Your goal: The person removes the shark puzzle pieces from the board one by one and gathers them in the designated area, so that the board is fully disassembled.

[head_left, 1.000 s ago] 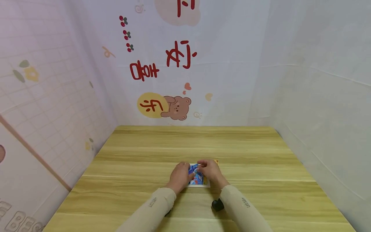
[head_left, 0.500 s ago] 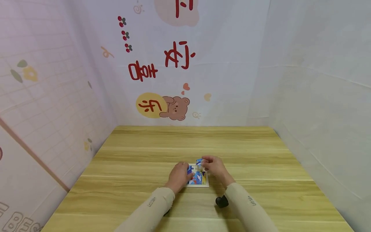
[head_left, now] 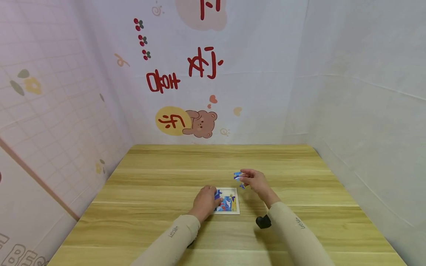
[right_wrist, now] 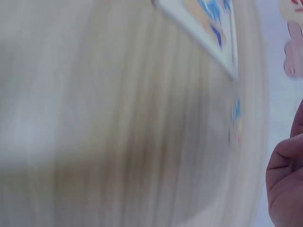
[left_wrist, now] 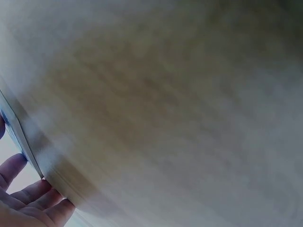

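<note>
Tabletop [head_left: 166,177]: piece [head_left: 237,176] farther off, apparently aloft

Blue/wht pc [head_left: 237,176] apart from wht-framed puzzle tray [head_left: 238,204]; tray flat, part-filled

I saw cream sleeves [head_left: 171,244] with small grey lettering [head_left: 173,231] near each cuff [head_left: 279,210]. A rounded black wrist device [head_left: 263,222] showed beside the right one.

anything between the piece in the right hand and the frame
Nothing visible stands between the puzzle piece in the right hand and the frame. A loose piece lies beside its far right corner; the left hand covers part of its left side.
</note>
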A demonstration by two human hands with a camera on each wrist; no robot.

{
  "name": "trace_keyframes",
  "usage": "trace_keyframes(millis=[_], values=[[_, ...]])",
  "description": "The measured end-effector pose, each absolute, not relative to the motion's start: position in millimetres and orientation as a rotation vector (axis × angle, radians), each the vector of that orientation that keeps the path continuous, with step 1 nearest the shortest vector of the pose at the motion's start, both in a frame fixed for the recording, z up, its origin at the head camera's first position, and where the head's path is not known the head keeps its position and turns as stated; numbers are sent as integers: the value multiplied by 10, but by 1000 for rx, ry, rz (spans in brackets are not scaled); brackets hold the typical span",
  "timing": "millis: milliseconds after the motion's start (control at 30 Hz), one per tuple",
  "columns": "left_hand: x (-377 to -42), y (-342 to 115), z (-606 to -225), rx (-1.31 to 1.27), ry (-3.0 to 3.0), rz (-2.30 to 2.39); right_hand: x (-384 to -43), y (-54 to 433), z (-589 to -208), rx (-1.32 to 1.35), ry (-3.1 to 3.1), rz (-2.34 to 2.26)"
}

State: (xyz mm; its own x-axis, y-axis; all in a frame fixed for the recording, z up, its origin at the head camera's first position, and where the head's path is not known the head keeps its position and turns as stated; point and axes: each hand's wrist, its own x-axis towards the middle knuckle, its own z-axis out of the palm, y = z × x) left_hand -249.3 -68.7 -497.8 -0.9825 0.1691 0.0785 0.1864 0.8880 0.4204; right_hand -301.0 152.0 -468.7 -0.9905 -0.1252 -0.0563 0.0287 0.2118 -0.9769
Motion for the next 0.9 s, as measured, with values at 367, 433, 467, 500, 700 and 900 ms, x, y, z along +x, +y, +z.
trace_keyframes(millis=[367,433,467,500,700,900], values=[[-2482,-680,-4957,-278,-3000,-687,-3038,2021,-4744,25,2421,-1791],[-2481,-684,-4952,-278,-3000,-689,-3033,2076,-4781,16,2425,-1776],[-2479,-684,-4949,-276,-3003,-691,-3032,2102,-4800,16,2422,-1772],[-2478,-684,-4947,-277,-3006,-691,-3033,2128,-4821,25,2422,-1768],[-2470,-674,-4937,-273,-3017,-714,-3041,2260,-4938,68,2423,-1726],[-2483,-662,-4941,-273,-3010,-716,-3054,2312,-4987,29,2420,-1689]])
